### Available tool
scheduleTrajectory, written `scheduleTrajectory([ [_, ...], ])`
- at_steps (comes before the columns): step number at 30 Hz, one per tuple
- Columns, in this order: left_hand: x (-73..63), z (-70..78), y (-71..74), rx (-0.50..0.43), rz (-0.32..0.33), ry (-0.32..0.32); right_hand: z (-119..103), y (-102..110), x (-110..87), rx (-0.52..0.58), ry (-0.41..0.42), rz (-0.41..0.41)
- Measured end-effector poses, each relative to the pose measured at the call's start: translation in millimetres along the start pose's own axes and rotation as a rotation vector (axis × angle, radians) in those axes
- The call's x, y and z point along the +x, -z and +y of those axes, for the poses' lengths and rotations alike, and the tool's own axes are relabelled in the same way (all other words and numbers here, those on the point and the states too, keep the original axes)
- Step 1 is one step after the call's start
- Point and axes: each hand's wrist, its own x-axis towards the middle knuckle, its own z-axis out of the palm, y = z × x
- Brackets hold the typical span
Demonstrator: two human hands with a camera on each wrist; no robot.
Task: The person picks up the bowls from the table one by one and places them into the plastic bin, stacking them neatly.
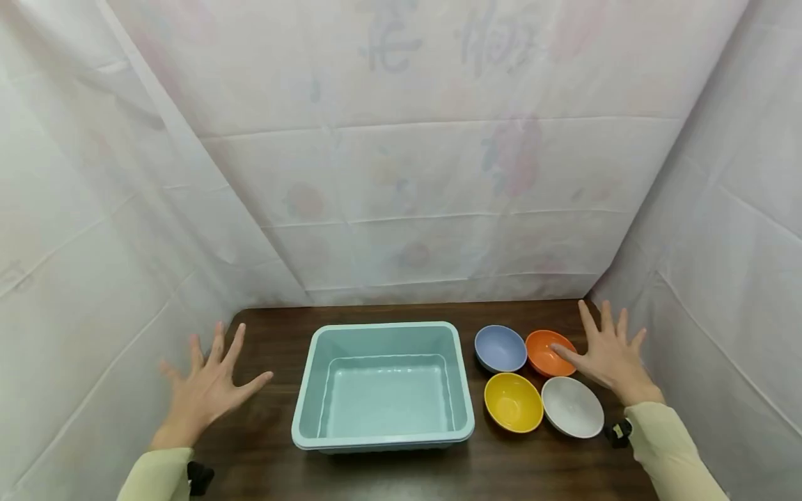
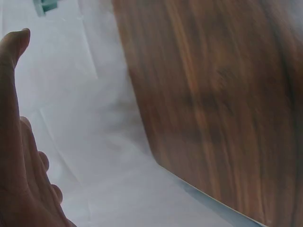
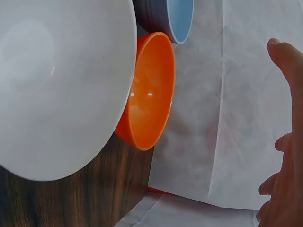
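Spread wide, the fingers of my left hand (image 1: 203, 393) hold nothing, left of a pale blue-green plastic basin (image 1: 388, 403). My right hand (image 1: 610, 358) is also spread and holds nothing; in the head view its thumb overlaps the orange bowl (image 1: 546, 358), while the right wrist view shows the hand apart from the bowls. Close together right of the basin sit a blue bowl (image 1: 500, 349), a yellow bowl (image 1: 514, 403) and a white bowl (image 1: 573, 408). In the right wrist view the white bowl (image 3: 61, 85) partly covers the orange bowl (image 3: 151, 94).
The dark wood table (image 1: 263, 445) carries the basin and bowls. White printed cloth (image 1: 426, 209) hangs behind it, with more cloth on the left (image 1: 94, 278) and the right (image 1: 733, 243). Black wrist straps (image 1: 199, 479) sit at both sleeves.
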Motion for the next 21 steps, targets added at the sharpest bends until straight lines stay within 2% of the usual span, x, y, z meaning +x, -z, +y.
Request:
scheduleTrajectory([
  [11, 10.5, 34.9, 13.8, -0.114, 0.022, -0.027, -7.3, 1.0, 4.9, 0.09, -0.033, 0.009],
  [17, 17.2, 51.1, 12.6, -0.18, 0.036, -0.05, -16.3, 6.4, 8.3, 0.131, -0.06, 0.027],
  [21, 18.1, 63.0, 9.4, -0.212, 0.019, -0.05, -22.5, 10.0, 11.5, 0.135, -0.056, 0.018],
])
